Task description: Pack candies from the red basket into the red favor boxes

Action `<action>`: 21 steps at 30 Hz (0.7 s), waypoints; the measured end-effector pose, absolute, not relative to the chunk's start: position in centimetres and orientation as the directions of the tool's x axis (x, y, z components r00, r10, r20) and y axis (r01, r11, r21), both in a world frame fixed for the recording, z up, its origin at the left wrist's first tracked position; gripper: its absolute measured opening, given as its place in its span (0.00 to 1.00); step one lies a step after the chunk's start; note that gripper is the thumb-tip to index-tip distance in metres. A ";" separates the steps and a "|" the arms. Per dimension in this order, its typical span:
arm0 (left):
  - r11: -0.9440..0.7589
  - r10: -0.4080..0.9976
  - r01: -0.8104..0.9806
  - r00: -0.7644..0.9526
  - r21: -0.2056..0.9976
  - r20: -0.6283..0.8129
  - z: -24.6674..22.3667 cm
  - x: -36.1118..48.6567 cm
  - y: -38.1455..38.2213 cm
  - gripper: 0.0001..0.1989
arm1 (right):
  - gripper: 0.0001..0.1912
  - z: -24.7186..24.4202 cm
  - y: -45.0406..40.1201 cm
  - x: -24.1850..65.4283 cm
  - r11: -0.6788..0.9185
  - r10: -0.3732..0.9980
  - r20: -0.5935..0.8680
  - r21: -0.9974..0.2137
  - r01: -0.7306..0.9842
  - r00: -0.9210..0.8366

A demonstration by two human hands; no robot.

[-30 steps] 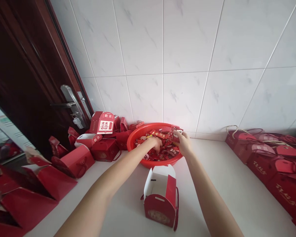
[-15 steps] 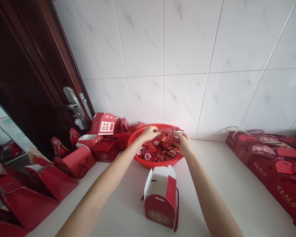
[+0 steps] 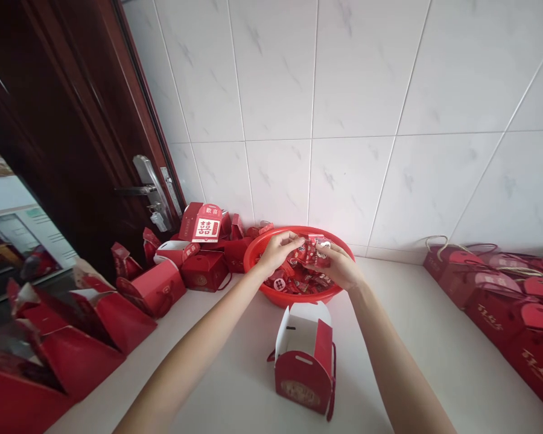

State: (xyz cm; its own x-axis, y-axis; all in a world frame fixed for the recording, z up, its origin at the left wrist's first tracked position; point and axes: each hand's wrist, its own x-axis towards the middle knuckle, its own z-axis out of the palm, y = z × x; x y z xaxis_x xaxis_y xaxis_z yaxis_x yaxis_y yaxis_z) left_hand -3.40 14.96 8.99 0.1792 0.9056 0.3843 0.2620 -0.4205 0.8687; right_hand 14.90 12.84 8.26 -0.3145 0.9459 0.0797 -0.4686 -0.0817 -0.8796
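Above a red plastic basket (image 3: 271,296) full of red-wrapped candies (image 3: 294,280), my two hands are close together. My right hand (image 3: 341,268) is closed on a red candy packet (image 3: 315,246) with a white round mark. My left hand (image 3: 279,248) is pinched at the left side of the packets; its fingertips meet a red wrapper, and whether that is a separate packet I cannot make out. In front of the basket, between my forearms, a red gift box (image 3: 298,377) stands upright with its top open, white inside, a red cord at its side.
Several red gift boxes (image 3: 206,269) line the left of the white counter (image 3: 235,367). More red boxes with cord handles (image 3: 493,307) are packed along the right. A tiled wall (image 3: 357,181) rises behind, and a dark door with a metal handle (image 3: 151,187) stands at the left.
My hands have come together over the basket, the left moving right and the packet now between them. The view has shifted slightly, so the boxes sit further right.
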 end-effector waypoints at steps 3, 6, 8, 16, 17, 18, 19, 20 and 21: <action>-0.397 0.915 0.288 0.195 0.872 0.352 8.7 -3.7 15.2 0.18 | 0.14 8.5 13.1 15.1 -0.027 0.972 0.093 -0.870 -0.492 -0.218; -0.372 0.916 0.444 0.320 0.815 0.243 8.4 -4.1 15.9 0.17 | 0.11 8.5 13.8 15.7 0.014 0.994 0.075 -0.820 -0.572 -0.082; -0.398 0.886 0.622 0.453 0.675 0.105 8.2 -4.0 16.4 0.11 | 0.08 8.4 14.2 16.0 0.024 0.999 0.036 -0.788 -0.615 -0.008; -0.388 0.871 0.858 0.460 0.337 -0.170 6.3 0.6 18.2 0.17 | 0.05 6.9 14.9 14.9 -0.006 0.998 -0.046 -0.768 -0.640 0.046; -0.380 0.877 0.868 0.448 0.319 -0.174 5.9 1.3 18.4 0.19 | 0.05 6.8 14.9 14.9 -0.002 0.998 -0.042 -0.772 -0.635 0.049; -0.373 0.882 0.875 0.438 0.307 -0.176 5.7 1.8 18.6 0.21 | 0.05 6.8 14.9 14.9 0.006 0.998 -0.035 -0.775 -0.632 0.052; -0.368 0.884 0.879 0.431 0.302 -0.179 5.4 2.1 18.8 0.21 | 0.05 6.8 15.0 14.9 0.016 0.998 -0.026 -0.777 -0.630 0.058; -0.363 0.885 0.881 0.428 0.305 -0.183 5.3 2.2 18.9 0.20 | 0.05 6.8 15.0 14.9 0.024 0.998 -0.019 -0.776 -0.631 0.062; -0.360 0.883 0.879 0.429 0.313 -0.190 5.3 2.1 19.1 0.18 | 0.06 6.8 15.0 15.0 0.029 0.998 -0.016 -0.773 -0.634 0.064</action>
State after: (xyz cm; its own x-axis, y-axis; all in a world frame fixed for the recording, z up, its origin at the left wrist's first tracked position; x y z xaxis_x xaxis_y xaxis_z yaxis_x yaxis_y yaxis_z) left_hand 2.10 19.06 5.26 0.4288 0.8832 -0.1902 0.8792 -0.3595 0.3128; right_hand 15.01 15.04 6.80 0.0642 0.9978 -0.0157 -0.6337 0.0286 -0.7730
